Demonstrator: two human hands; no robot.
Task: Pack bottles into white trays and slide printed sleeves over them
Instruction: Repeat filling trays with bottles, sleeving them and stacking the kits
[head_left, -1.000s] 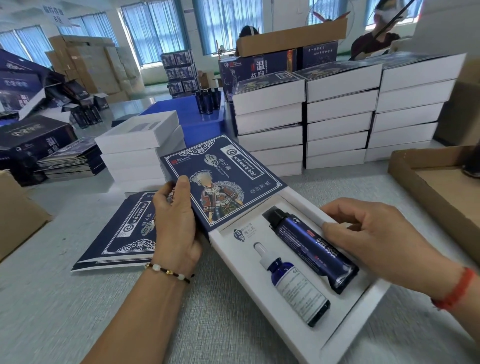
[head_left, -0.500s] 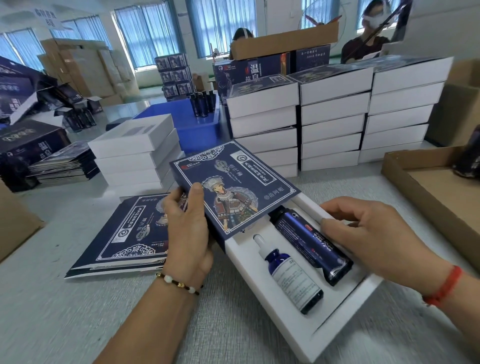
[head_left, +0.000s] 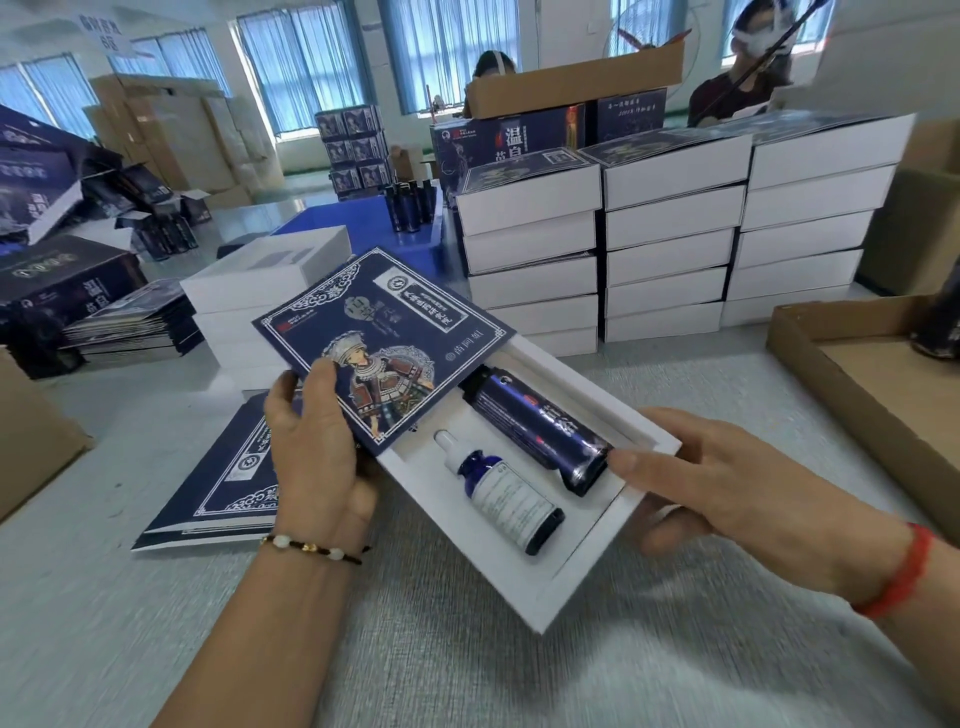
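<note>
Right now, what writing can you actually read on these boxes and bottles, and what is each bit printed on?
"温" in large white print: dark carton behind the white stacks.
"温", with a cut-off character below: dark box at far left.
Printed sleeve held by the left hand: upside-down Chinese text, too blurred.
Dark tube near the right hand: blurred.
Dropper bottle: too small.
Hanging sign: blurred.

White tray (head_left: 582, 561) tilted, holding a dark blue tube (head_left: 540, 434) and a dropper bottle (head_left: 506, 496) side by side; printed blue sleeve (head_left: 382, 343) covers its far end.
</note>
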